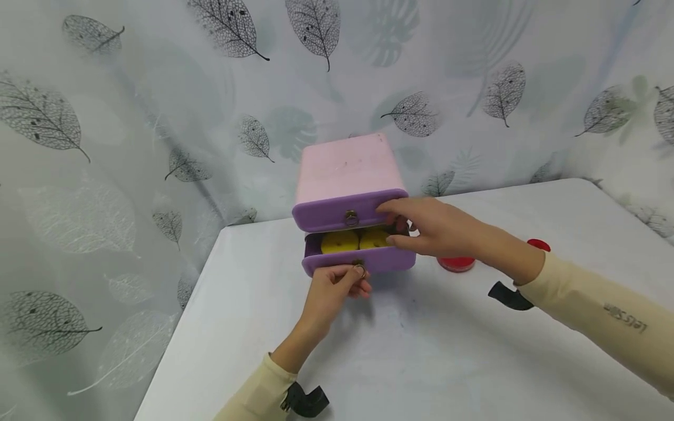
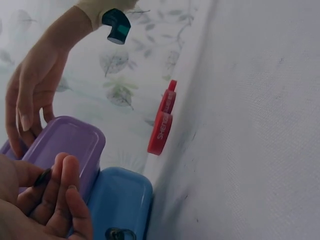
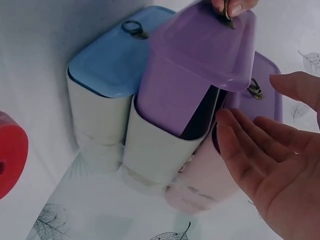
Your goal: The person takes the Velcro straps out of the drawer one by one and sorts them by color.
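Observation:
A small drawer cabinet with a pink top point(image 1: 344, 166) stands on the table, seen in the head view. Its middle purple drawer point(image 1: 387, 261) is pulled partway out, and round yellow things point(image 1: 339, 241) lie inside. My left hand point(image 1: 329, 292) pinches the ring pull point(image 1: 360, 270) on that drawer's front. At the cabinet's right side, my right hand point(image 1: 437, 225) has its fingers extended, close to the upper purple drawer point(image 1: 321, 217). Nothing is held in it. A blue drawer point(image 3: 112, 65) sits below, visible in both wrist views.
To the right of the cabinet, partly behind the right arm, lie a larger red roll point(image 1: 456, 264) and a smaller red roll point(image 1: 539, 244). Behind the white table point(image 1: 253, 327) hangs a leaf-patterned cloth point(image 1: 347, 82).

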A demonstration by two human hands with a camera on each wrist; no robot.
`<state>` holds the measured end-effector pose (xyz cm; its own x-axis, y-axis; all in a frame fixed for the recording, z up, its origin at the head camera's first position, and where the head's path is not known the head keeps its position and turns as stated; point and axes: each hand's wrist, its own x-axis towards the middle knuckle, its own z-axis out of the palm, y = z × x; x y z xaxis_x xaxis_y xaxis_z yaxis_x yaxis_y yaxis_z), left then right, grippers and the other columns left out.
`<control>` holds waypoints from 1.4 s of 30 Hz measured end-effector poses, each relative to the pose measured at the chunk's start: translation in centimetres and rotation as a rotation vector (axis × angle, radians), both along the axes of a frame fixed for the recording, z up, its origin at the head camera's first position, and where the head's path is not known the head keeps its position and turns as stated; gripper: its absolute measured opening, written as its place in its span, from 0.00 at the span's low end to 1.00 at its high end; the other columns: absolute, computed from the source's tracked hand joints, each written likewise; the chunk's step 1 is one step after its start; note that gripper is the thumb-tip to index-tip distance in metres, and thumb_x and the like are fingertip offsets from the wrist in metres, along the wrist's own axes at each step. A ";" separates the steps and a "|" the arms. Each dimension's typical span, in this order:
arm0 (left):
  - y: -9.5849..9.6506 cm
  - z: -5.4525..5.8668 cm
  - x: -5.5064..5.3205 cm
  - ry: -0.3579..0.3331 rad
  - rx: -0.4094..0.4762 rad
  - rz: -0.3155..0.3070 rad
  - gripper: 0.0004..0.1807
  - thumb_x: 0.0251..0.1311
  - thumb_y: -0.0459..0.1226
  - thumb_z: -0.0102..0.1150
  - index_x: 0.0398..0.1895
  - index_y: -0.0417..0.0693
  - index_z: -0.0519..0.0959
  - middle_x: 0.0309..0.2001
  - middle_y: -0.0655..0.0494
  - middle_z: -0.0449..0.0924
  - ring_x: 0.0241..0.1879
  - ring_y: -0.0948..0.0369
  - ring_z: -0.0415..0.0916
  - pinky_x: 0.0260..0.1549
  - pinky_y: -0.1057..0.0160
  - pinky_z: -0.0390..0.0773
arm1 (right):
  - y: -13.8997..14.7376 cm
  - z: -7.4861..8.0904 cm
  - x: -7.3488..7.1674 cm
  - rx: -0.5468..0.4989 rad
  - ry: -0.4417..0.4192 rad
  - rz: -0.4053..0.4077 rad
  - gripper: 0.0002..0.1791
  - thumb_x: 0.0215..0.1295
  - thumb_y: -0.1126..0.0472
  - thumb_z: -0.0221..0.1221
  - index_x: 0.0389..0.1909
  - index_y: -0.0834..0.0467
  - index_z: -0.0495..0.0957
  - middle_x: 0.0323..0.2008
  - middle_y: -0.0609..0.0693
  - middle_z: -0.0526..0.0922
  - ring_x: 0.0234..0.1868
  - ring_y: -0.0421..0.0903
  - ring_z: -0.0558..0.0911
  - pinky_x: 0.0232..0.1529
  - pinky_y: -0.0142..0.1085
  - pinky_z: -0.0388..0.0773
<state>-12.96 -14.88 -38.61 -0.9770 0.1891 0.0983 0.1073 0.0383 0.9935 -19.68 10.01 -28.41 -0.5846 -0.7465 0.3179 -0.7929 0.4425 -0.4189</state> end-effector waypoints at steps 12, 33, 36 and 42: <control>0.2 -0.1 1.1 0.002 0.005 0.009 0.15 0.75 0.41 0.61 0.39 0.36 0.87 0.31 0.43 0.87 0.32 0.51 0.87 0.42 0.48 0.84 | -0.8 -0.1 -0.5 0.018 -0.040 0.071 0.24 0.71 0.67 0.65 0.65 0.66 0.74 0.51 0.55 0.84 0.47 0.47 0.84 0.48 0.47 0.83; 0.6 0.0 3.9 -0.042 0.013 0.004 0.17 0.74 0.39 0.61 0.39 0.30 0.86 0.30 0.42 0.87 0.30 0.52 0.87 0.36 0.59 0.82 | -1.6 -1.5 -0.8 0.166 -0.111 0.146 0.23 0.58 0.69 0.75 0.55 0.60 0.80 0.48 0.50 0.82 0.46 0.54 0.78 0.50 0.44 0.78; 0.6 -0.1 3.9 -0.038 0.014 0.009 0.17 0.74 0.39 0.61 0.39 0.28 0.86 0.30 0.42 0.87 0.29 0.52 0.87 0.35 0.60 0.82 | -1.8 -1.7 -1.0 0.195 -0.123 0.137 0.25 0.58 0.67 0.76 0.56 0.60 0.81 0.50 0.50 0.82 0.48 0.53 0.78 0.53 0.44 0.78; 0.6 -0.4 3.8 -0.032 0.020 0.012 0.18 0.74 0.39 0.61 0.39 0.26 0.85 0.29 0.42 0.86 0.28 0.52 0.86 0.32 0.63 0.80 | -1.9 -2.0 -1.3 0.214 -0.127 0.153 0.26 0.57 0.64 0.77 0.56 0.60 0.82 0.50 0.49 0.82 0.49 0.53 0.78 0.53 0.45 0.79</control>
<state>-9.13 -14.31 -39.00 -0.9819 0.1756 0.0705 0.0752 0.0198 0.9970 -20.95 8.15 -30.37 -0.4850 -0.8713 0.0754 -0.8045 0.4107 -0.4291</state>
